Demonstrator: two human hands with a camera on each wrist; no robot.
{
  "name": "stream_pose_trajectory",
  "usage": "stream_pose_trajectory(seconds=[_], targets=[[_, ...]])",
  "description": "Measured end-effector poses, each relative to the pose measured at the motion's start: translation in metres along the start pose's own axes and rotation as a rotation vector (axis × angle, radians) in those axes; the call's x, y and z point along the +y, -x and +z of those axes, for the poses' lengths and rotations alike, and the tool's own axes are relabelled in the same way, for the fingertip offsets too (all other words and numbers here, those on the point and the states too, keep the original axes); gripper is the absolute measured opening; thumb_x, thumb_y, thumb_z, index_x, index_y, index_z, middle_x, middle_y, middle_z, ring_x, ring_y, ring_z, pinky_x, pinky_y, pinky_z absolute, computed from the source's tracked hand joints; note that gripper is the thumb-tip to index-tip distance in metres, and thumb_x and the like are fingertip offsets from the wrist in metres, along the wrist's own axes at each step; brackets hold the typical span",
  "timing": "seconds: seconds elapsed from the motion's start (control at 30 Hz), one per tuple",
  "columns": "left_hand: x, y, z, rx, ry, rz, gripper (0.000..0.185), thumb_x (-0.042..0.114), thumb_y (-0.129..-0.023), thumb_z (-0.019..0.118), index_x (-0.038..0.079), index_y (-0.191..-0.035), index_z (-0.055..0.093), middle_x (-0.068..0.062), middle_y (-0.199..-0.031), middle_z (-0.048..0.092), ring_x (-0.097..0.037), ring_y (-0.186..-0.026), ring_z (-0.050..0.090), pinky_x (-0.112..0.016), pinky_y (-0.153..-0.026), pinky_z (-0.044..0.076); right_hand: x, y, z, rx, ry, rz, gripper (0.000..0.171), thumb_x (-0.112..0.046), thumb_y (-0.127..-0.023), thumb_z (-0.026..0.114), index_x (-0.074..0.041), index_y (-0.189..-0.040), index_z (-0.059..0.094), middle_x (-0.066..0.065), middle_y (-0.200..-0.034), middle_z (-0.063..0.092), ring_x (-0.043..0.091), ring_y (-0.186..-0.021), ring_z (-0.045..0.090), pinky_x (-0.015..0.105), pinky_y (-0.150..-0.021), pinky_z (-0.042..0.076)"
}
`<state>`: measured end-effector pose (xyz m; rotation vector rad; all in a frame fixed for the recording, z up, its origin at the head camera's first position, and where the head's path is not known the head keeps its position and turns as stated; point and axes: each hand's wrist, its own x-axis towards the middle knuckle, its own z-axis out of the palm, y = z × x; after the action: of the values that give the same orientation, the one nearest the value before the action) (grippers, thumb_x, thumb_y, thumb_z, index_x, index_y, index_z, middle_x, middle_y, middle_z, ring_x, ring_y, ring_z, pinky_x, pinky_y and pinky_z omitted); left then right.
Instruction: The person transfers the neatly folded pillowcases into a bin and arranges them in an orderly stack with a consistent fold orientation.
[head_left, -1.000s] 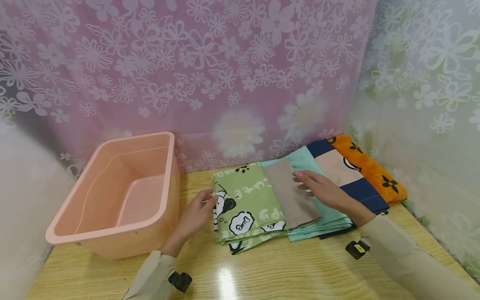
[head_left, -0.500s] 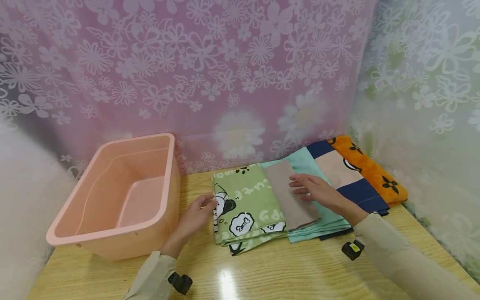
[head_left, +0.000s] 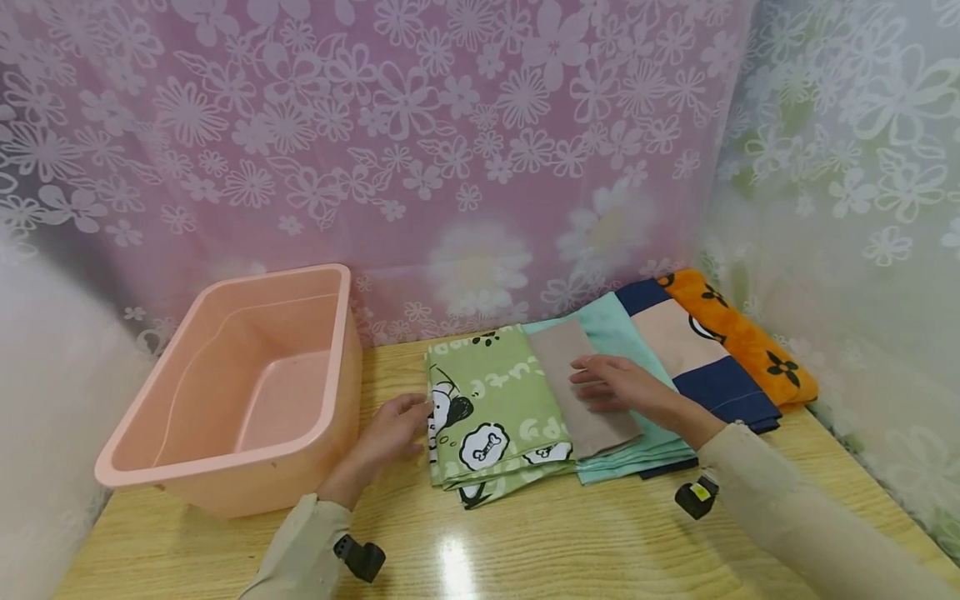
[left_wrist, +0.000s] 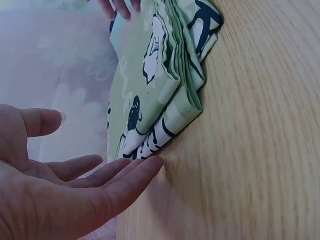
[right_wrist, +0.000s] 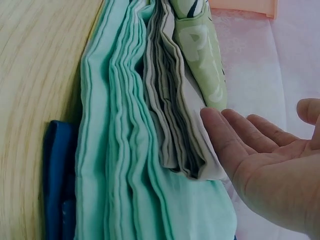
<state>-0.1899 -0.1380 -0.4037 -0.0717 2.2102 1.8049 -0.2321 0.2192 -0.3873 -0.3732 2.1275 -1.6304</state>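
Observation:
Folded cloths lie overlapping in a row on the table. Leftmost and on top is a green cloth (head_left: pixel 510 392) with dog and bone prints. Under its right side lies a grey-beige cloth (head_left: pixel 564 354), then a mint cloth (head_left: pixel 611 321). My left hand (head_left: pixel 392 429) is at the green cloth's left edge, fingers extended; in the left wrist view its fingertips (left_wrist: pixel 156 162) reach the lower folds, and contact is hard to tell. Over the grey-beige cloth is my right hand (head_left: pixel 630 390), its fingers loosely extended and holding nothing. The right wrist view shows the stacked fold edges beneath it.
A deep pink plastic basin (head_left: pixel 341 367) stands to the left. Further right lie a navy and peach cloth (head_left: pixel 675 342) and an orange cloth (head_left: pixel 750 333) with dark flowers. Flowered curtains (head_left: pixel 465 167) rise behind and at the right of the wooden table (head_left: pixel 570 542).
My right hand has moved a little left and down, over the grey-beige cloth. My left hand has shifted slightly downward beside the green cloth. The cloths have not moved.

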Motion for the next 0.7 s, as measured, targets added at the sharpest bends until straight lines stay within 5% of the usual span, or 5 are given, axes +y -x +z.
stream_pose_trajectory(seconds=[0.3, 0.7], targets=[[-0.005, -0.004, -0.002, -0.002, 0.103, -0.045, 0.046, 0.016, -0.1, 0.046, -0.011, -0.136, 0.036, -0.028, -0.135, 0.042, -0.045, -0.122, 0.042, -0.049, -0.091, 0.047, 0.003, -0.003, 0.005, -0.048, 0.003, 0.034, 0.061, -0.039, -0.105, 0.033, 0.004, -0.148, 0.024, 0.028, -0.144, 0.036, 0.039, -0.127, 0.043, 0.045, -0.096, 0.045], [-0.011, -0.012, -0.006, 0.028, 0.221, -0.123, 0.045, 0.018, -0.099, 0.047, -0.01, -0.133, 0.036, -0.03, -0.121, 0.047, -0.035, -0.103, 0.055, -0.044, -0.081, 0.053, 0.005, -0.013, 0.013, -0.046, -0.047, 0.115, 0.063, -0.036, -0.103, 0.04, 0.004, -0.148, 0.021, 0.028, -0.144, 0.036, 0.037, -0.126, 0.045, 0.042, -0.093, 0.048]])
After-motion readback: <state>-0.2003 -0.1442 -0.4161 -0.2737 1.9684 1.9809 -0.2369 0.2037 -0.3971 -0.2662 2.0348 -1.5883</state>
